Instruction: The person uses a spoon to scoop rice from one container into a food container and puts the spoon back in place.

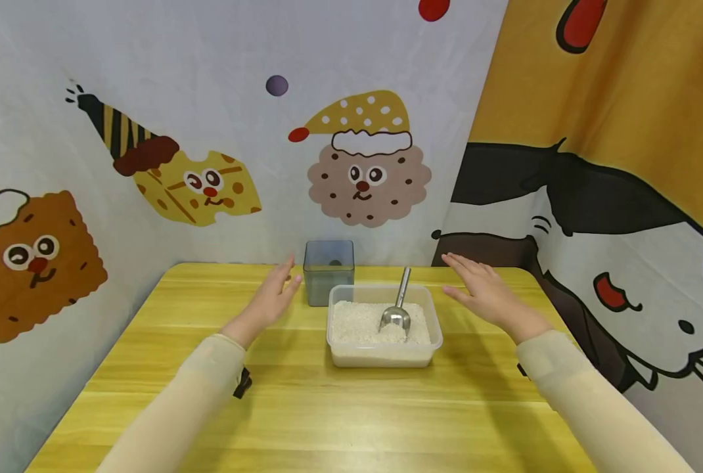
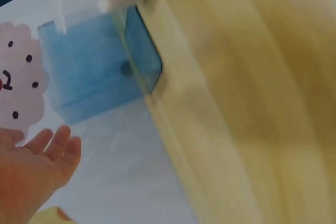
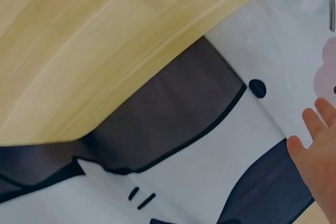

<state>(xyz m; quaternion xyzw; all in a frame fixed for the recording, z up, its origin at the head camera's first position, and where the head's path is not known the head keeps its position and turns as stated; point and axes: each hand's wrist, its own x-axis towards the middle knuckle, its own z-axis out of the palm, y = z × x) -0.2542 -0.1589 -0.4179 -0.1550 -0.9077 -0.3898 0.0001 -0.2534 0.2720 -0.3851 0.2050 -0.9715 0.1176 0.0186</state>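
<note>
My left hand [image 1: 270, 297] is raised with fingers straight, holding nothing, just left of a bluish translucent square container [image 1: 330, 279]. In the left wrist view, the fingers of that left hand [image 2: 37, 169] point up beside the same container [image 2: 89, 69]. A clear plastic tub [image 1: 381, 358] of white rice-like grains [image 1: 357, 322] stands between my hands. A metal scoop [image 1: 395, 315] lies partly sunk in the grains, handle pointing up and back. To the right of the tub, my right hand [image 1: 486, 292] is also raised, fingers extended, touching nothing.
All of this stands on a yellow wood-grain table [image 1: 328, 420]. A cloth backdrop [image 1: 221, 79] printed with cartoon figures hangs along its back edge and both sides. The square container stands directly behind the tub's left back corner.
</note>
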